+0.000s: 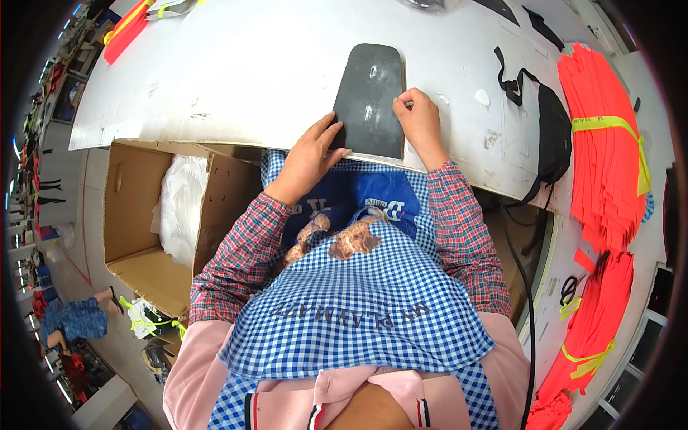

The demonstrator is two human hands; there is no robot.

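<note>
A flat black panel [367, 107], narrower at its rounded far end, lies on the white table near the front edge. Two small pale shiny spots mark its surface. My left hand [308, 158] rests at the panel's lower left side, its fingers stretched out and the fingertips touching the edge. At the right side, my right hand [419, 122] is closed, with thumb and forefinger pinched together right at the panel's edge. Whatever the pinch holds is too small or hidden to make out.
Right of the panel lies a black bag [552, 132] with straps. Bundles of orange-red fabric [598, 158], tied with yellow strips, stand at the far right. A cardboard box [143, 208] holding white plastic is below the table's left side. A black cable [529, 308] hangs on the right.
</note>
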